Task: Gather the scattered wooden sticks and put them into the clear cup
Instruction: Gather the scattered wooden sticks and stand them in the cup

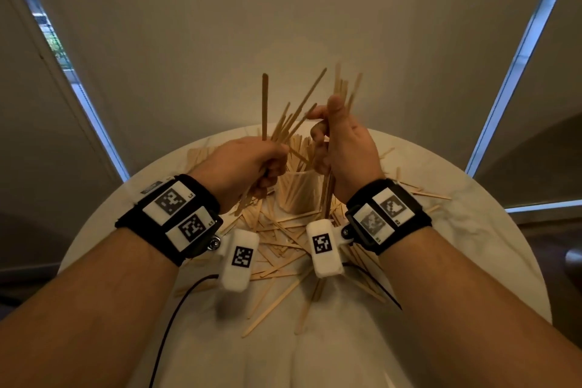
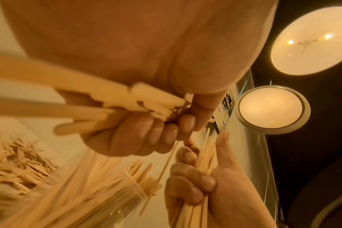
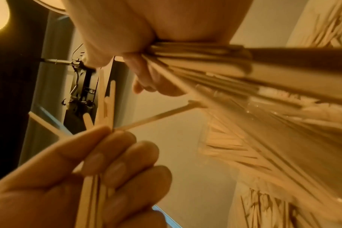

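Head view: both hands up over the clear cup (image 1: 299, 192), mid-gather. Left hand (image 1: 248, 164) has its fingers (image 2: 146, 135) curled tight round a fanned bunch of wooden sticks (image 1: 283, 123), tips splayed up and out. Right hand (image 1: 343, 151) grips a second, tidier bundle (image 1: 341, 88), held roughly upright, fingers wrapped round it, thumb up along the side. Hands nearly touching.

Cup sits at table centre, just under/between the hands, already well stocked w/ sticks. Step, imo: squaring up the two bunches before dropping them in.

Next move needs: the left bunch collapsed from a fan to parallel, lower ends aligned, then fed down into the remaining gap in the cup. Fan is wider than the mouth as it stands, so risk of snagging the rim or tipping the cup.

Plenty of loose sticks (image 1: 283, 249) still lie on the table (image 1: 472, 246), mostly centre to near edge, a few toward the far-left and right edges. Task is partway, not close to done.

Table is round, pale, marble-look. Room dim; pale roller blinds (image 1: 283, 9) behind, blue daylight at their edges. Round ceiling lamps (image 2: 271, 108) lit, seen from left wrist view.
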A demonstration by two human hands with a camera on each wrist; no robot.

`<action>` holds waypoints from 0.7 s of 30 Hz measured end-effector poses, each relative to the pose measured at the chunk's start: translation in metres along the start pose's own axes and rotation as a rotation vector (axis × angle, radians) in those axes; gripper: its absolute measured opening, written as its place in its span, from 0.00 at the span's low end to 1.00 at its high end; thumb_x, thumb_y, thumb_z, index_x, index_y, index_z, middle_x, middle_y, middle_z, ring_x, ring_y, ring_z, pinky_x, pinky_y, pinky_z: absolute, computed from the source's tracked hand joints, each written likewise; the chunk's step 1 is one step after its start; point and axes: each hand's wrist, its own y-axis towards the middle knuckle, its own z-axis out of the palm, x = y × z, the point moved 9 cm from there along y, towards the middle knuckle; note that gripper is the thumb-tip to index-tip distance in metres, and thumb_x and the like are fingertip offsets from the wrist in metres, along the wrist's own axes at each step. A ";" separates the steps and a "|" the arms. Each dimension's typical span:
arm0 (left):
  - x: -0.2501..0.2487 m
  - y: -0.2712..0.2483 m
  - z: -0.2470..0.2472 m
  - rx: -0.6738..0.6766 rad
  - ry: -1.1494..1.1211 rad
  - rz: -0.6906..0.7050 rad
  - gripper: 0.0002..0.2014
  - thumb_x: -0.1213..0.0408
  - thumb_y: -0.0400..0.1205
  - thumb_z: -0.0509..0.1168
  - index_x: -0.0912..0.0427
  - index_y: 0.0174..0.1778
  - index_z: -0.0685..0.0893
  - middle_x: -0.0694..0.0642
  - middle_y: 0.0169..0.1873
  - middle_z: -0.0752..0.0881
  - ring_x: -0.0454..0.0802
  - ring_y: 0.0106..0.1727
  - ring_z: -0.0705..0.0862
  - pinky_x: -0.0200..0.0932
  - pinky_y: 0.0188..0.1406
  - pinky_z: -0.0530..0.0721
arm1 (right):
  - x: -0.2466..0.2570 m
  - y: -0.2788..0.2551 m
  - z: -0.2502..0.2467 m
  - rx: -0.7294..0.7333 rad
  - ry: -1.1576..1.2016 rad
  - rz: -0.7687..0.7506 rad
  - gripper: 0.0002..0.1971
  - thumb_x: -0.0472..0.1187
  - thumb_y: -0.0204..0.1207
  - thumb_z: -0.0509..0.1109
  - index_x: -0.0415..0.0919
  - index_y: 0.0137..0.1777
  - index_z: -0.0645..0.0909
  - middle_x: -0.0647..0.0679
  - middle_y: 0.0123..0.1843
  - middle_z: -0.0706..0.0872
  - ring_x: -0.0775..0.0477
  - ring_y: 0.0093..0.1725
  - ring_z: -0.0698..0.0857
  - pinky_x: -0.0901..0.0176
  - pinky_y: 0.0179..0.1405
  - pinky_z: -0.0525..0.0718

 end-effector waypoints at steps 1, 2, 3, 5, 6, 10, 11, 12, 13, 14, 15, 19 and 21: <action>-0.001 0.002 0.001 0.000 -0.034 0.004 0.17 0.59 0.89 0.62 0.56 0.33 0.77 0.53 0.30 0.76 0.49 0.30 0.72 0.43 0.28 0.71 | -0.002 -0.001 0.003 0.030 -0.030 0.016 0.31 0.76 0.70 0.70 0.47 0.52 0.86 0.52 0.34 0.79 0.54 0.25 0.71 0.61 0.21 0.69; -0.002 0.004 0.002 0.005 -0.073 0.012 0.17 0.59 0.89 0.62 0.55 0.33 0.78 0.54 0.31 0.76 0.49 0.30 0.72 0.43 0.28 0.70 | -0.005 -0.003 0.006 0.057 -0.072 0.029 0.29 0.75 0.72 0.70 0.49 0.51 0.87 0.53 0.34 0.79 0.54 0.25 0.72 0.61 0.21 0.69; -0.005 0.007 0.004 0.014 -0.114 0.026 0.18 0.59 0.90 0.62 0.55 0.33 0.80 0.54 0.31 0.76 0.48 0.29 0.72 0.44 0.28 0.69 | -0.009 -0.005 0.009 0.080 -0.115 0.040 0.26 0.74 0.73 0.70 0.51 0.49 0.87 0.54 0.34 0.80 0.55 0.25 0.72 0.61 0.22 0.70; -0.008 0.010 0.008 0.023 -0.172 0.053 0.16 0.59 0.91 0.61 0.57 0.37 0.83 0.53 0.31 0.76 0.48 0.29 0.71 0.43 0.27 0.68 | -0.013 -0.008 0.011 0.105 -0.200 0.052 0.22 0.71 0.74 0.71 0.52 0.46 0.86 0.55 0.32 0.80 0.56 0.24 0.73 0.61 0.22 0.72; -0.008 0.012 0.008 0.020 -0.186 0.059 0.14 0.58 0.91 0.61 0.59 0.41 0.83 0.53 0.31 0.76 0.48 0.29 0.72 0.43 0.27 0.68 | -0.012 -0.007 0.011 0.111 -0.241 0.051 0.21 0.69 0.74 0.72 0.51 0.46 0.86 0.55 0.31 0.80 0.57 0.25 0.74 0.61 0.22 0.73; -0.003 0.018 0.006 -0.001 -0.236 0.066 0.14 0.56 0.91 0.61 0.60 0.43 0.81 0.53 0.31 0.76 0.47 0.28 0.72 0.41 0.25 0.70 | -0.010 -0.005 0.007 0.135 -0.289 0.057 0.17 0.64 0.76 0.73 0.50 0.46 0.86 0.53 0.32 0.81 0.56 0.26 0.77 0.60 0.23 0.75; -0.002 0.019 0.006 -0.003 -0.249 0.073 0.14 0.56 0.92 0.60 0.60 0.44 0.82 0.52 0.30 0.76 0.47 0.28 0.72 0.41 0.25 0.69 | -0.010 -0.006 0.006 0.131 -0.312 0.044 0.16 0.63 0.77 0.73 0.51 0.45 0.85 0.55 0.32 0.82 0.56 0.27 0.78 0.60 0.23 0.76; -0.001 0.021 0.005 -0.003 -0.255 0.085 0.14 0.56 0.92 0.58 0.60 0.46 0.82 0.52 0.30 0.75 0.46 0.28 0.71 0.41 0.25 0.69 | -0.011 -0.006 0.004 0.118 -0.342 0.033 0.15 0.62 0.78 0.73 0.51 0.45 0.85 0.56 0.32 0.83 0.57 0.28 0.80 0.60 0.25 0.78; -0.001 0.023 0.004 -0.003 -0.258 0.101 0.14 0.57 0.93 0.57 0.60 0.48 0.82 0.52 0.29 0.74 0.46 0.28 0.71 0.41 0.25 0.69 | -0.012 -0.007 0.002 0.099 -0.346 0.029 0.14 0.61 0.79 0.72 0.51 0.46 0.84 0.57 0.33 0.83 0.57 0.30 0.80 0.59 0.27 0.78; 0.001 0.024 0.002 -0.011 -0.268 0.118 0.15 0.57 0.94 0.56 0.60 0.48 0.82 0.52 0.29 0.73 0.46 0.28 0.71 0.40 0.26 0.70 | -0.013 -0.007 0.000 0.073 -0.308 0.031 0.13 0.59 0.82 0.70 0.51 0.47 0.83 0.57 0.33 0.83 0.57 0.30 0.80 0.59 0.27 0.78; 0.003 0.025 -0.001 -0.031 -0.287 0.124 0.16 0.58 0.94 0.55 0.60 0.48 0.83 0.52 0.29 0.74 0.47 0.29 0.73 0.41 0.27 0.73 | -0.012 -0.007 -0.002 0.044 -0.232 0.029 0.12 0.57 0.85 0.67 0.49 0.48 0.81 0.55 0.33 0.83 0.56 0.28 0.79 0.60 0.25 0.76; 0.026 0.024 -0.004 -0.100 -0.375 0.084 0.17 0.57 0.94 0.56 0.59 0.44 0.83 0.61 0.41 0.89 0.59 0.48 0.91 0.54 0.45 0.89 | 0.006 -0.004 -0.013 -0.107 0.033 -0.058 0.14 0.51 0.92 0.59 0.44 0.47 0.73 0.50 0.29 0.76 0.51 0.26 0.74 0.59 0.24 0.74; 0.031 0.023 0.003 -0.090 -0.386 0.095 0.17 0.57 0.94 0.55 0.59 0.43 0.81 0.64 0.51 0.93 0.61 0.58 0.92 0.56 0.51 0.90 | 0.013 -0.004 -0.010 -0.119 0.212 -0.084 0.15 0.50 0.93 0.57 0.42 0.48 0.73 0.48 0.28 0.70 0.48 0.29 0.75 0.53 0.32 0.79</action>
